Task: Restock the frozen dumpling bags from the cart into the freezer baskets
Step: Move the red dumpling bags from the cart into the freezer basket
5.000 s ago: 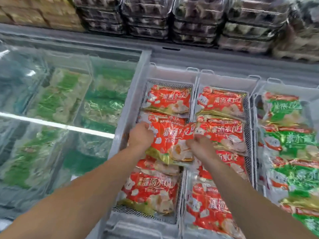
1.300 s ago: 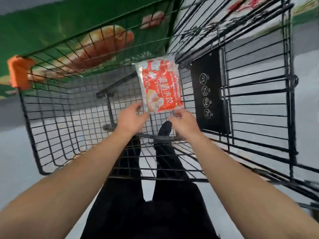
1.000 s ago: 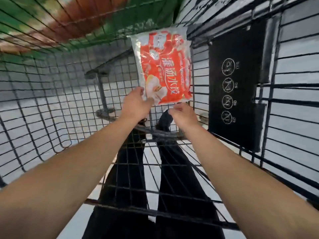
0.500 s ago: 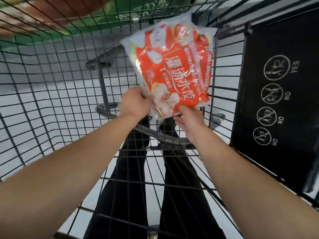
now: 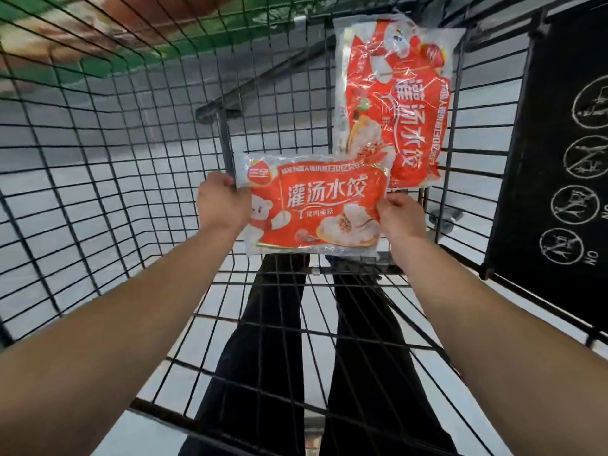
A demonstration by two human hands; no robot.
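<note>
Both hands reach into a black wire shopping cart point(image 5: 108, 166) and hold one red frozen dumpling bag point(image 5: 316, 205) flat and level between them, print facing up, raised above the cart's wire floor near its far end. The left hand point(image 5: 222, 200) grips the bag's left short edge with its fingers curled round the clear plastic seam. The right hand point(image 5: 399, 213) pinches the bag's right edge, fingers bent onto the wrapper. A second red dumpling bag point(image 5: 394, 97) stands on end against the far right corner of the cart, leaning on the wire wall; its lower end sits just behind the held bag's upper right corner. A black panel with round white safety pictograms point(image 5: 559, 166) hangs on the cart's right wall. Through the wire floor show the person's dark trouser legs point(image 5: 273, 340) and a pale tiled floor point(image 5: 39, 199).
</note>
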